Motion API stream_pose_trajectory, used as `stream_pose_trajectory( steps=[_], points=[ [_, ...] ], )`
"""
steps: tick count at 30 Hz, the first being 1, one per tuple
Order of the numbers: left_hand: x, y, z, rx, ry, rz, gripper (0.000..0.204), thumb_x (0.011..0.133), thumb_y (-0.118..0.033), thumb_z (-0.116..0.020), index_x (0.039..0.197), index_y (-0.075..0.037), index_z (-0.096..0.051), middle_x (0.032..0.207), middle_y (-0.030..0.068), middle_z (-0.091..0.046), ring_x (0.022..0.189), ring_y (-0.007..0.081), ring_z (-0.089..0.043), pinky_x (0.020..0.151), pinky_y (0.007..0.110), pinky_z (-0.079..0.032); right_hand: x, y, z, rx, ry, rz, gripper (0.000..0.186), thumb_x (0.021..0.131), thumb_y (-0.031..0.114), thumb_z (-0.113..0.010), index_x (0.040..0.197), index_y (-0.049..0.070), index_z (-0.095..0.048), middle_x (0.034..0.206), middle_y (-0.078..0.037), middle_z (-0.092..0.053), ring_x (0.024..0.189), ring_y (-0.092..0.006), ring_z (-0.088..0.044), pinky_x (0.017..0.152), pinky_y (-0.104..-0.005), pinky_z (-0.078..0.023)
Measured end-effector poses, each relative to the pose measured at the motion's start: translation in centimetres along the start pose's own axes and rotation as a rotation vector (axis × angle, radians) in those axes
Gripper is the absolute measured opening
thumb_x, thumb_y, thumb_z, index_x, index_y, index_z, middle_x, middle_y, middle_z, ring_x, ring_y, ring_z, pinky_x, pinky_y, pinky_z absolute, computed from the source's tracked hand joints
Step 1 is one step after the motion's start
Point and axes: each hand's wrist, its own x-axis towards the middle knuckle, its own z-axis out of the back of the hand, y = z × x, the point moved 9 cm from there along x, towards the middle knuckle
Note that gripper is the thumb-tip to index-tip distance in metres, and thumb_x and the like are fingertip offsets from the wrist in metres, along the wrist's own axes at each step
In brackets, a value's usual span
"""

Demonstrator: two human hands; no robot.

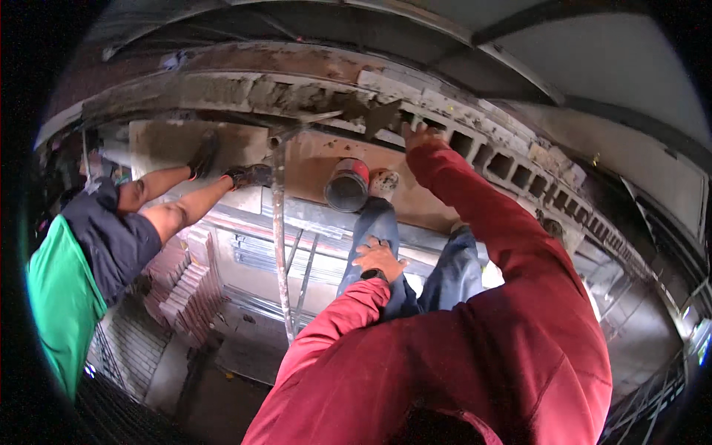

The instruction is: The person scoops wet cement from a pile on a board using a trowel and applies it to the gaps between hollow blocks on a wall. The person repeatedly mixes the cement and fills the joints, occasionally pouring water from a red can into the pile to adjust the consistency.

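My right hand [424,138] reaches out to the hollow block wall [500,165], its fingers closed on a trowel. The grey trowel blade [382,119] lies over the top of the wall, just left of the hand; the handle is mostly hidden. To its left, rough grey mortar [271,96] covers the wall top. My left hand [380,257] rests on my left thigh with the fingers spread, holding nothing. A bucket [347,187] with a red side stands on the board in front of my knees. Touching distance from it is a small mortar-spattered container [383,182].
I am on a raised plank platform [423,200]. An upright metal pole [279,230] stands to my left. Beyond it a co-worker in a green top [63,289] is on the same platform. Far below are stacked blocks [189,285]. Roof beams [523,70] run overhead.
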Motion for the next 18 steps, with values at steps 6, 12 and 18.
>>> stream_pose_trajectory(
  steps=[6,12,18],
  points=[
    [2.3,-1.9,-1.0,0.086,-0.049,-0.086,0.089,0.073,-0.063,-0.059,0.136,-0.004,-0.039,0.141,0.019,-0.035,0.126,0.044,-0.035,0.098,0.054,-0.036,-9.8,-0.9,-2.2,-0.182,-0.416,0.375,0.04,0.085,0.021,-0.044,0.112,-0.005,-0.055,0.098,-0.026,-0.061,0.088,-0.0387,-0.061,0.077,-0.0508,-0.047],
    [4.3,-7.0,-1.1,0.372,-0.144,-0.182,0.084,0.075,-0.061,-0.056,0.132,0.0,-0.043,0.139,0.026,-0.037,0.129,0.0407,-0.035,0.106,0.045,-0.029,-23.5,-14.0,-12.4,0.93,-0.351,-0.156,0.036,0.08,0.025,-0.056,0.112,0.008,-0.054,0.09,-0.019,-0.064,0.08,-0.0381,-0.062,0.069,-0.0479,-0.05],
    [0.9,-18.9,0.5,0.431,-0.414,-0.414,0.078,0.074,-0.043,-0.065,0.133,0.001,-0.04,0.136,0.0243,-0.04,0.129,0.0367,-0.035,0.106,0.044,-0.029,-35.9,-26.2,-27.8,1.427,-0.422,-0.428,0.039,0.079,0.026,-0.056,0.114,0.009,-0.054,0.094,-0.021,-0.062,0.092,-0.0368,-0.06,0.08,-0.0453,-0.048]
  ],
)
